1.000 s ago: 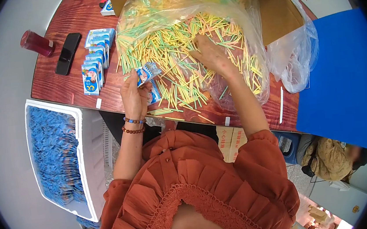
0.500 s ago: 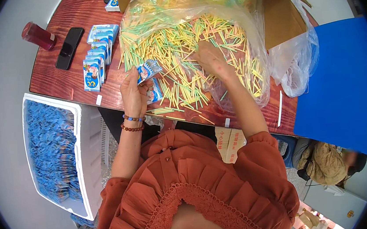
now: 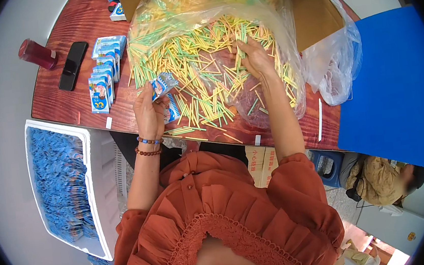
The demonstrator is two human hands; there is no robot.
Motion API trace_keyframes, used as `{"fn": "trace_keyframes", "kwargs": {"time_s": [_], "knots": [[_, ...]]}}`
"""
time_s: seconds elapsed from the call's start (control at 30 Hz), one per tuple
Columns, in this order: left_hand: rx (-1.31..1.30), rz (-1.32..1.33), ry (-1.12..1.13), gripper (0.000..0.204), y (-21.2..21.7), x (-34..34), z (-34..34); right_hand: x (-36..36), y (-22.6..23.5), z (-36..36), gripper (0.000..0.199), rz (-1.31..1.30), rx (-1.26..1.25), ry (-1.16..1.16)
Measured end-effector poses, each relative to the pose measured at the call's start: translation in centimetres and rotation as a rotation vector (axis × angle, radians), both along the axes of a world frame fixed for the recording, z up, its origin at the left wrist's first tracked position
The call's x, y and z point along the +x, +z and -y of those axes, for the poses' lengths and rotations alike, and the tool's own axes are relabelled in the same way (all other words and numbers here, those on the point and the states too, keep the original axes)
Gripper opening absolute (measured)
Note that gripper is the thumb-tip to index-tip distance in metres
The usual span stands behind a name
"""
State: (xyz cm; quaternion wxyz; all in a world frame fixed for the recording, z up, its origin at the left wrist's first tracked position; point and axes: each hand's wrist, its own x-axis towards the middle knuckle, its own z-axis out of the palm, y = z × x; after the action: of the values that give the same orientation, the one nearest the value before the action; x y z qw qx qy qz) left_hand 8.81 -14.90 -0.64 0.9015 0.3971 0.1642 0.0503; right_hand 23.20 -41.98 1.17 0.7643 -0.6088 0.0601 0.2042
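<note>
My left hand [image 3: 148, 112] is closed on the edge of a small blue-and-white packet [image 3: 163, 85], with its crinkled end toward the pile. A second blue-and-white packet [image 3: 172, 112] is partly hidden beside those fingers; whether they grip it too is unclear. Over the heap of thin yellow, green and pink sticks [image 3: 201, 77], my right hand [image 3: 257, 59] pinches a small bunch of sticks [image 3: 240, 53] between thumb and fingers. The heap spills from a large clear plastic bag [image 3: 206, 15] onto the reddish wooden table [image 3: 122, 105].
Overlapping blue-and-white packets [image 3: 100, 94] lie left, near a black phone [image 3: 73, 66] and red jar [image 3: 37, 54]. A white foam box [image 3: 90, 169] of blue packets stands lower left. On the right are a cardboard box [image 3: 318, 17], crumpled clear bag [image 3: 334, 80], blue board [image 3: 386, 90] and seated person [image 3: 377, 180].
My right hand has lifted slightly and turned, with a bunch of sticks now showing in its fingers. The left hand keeps its packet. The whole view has shifted a little.
</note>
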Motion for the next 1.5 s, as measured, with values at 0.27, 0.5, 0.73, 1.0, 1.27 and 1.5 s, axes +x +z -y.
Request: {"fn": "trace_keyframes", "kwargs": {"time_s": [0.27, 0.5, 0.73, 1.0, 1.27, 1.5], "knots": [[-0.096, -0.045, -0.018, 0.025, 0.2, 0.3, 1.9, -4.1, -4.2, -2.9, 0.030, 0.454, -0.194, -0.094], [-0.090, -0.053, -0.012, 0.026, 0.1, 0.6, 2.1, -5.3, -2.8, -3.0, 0.040, 0.522, -0.443, 0.083], [-0.051, -0.029, -0.029, 0.027, 0.2, 2.0, 4.0, -3.3, -0.2, -3.2, 0.006, 0.245, 0.212, -0.189], [0.104, 0.011, 0.067, 0.030, 0.2, 4.2, 6.3, -6.4, 6.1, -8.0, 0.005, 0.402, 0.751, -0.410], [0.202, 0.029, 0.088, 0.030, 1.0, 4.1, 6.3, -7.4, 6.0, -9.4, 0.008, 0.751, 0.331, -0.339], [0.216, 0.080, 0.127, 0.028, 0.1, 4.2, 6.3, -8.5, 8.1, -11.2, 0.014, 0.620, 0.375, -0.418]]}}
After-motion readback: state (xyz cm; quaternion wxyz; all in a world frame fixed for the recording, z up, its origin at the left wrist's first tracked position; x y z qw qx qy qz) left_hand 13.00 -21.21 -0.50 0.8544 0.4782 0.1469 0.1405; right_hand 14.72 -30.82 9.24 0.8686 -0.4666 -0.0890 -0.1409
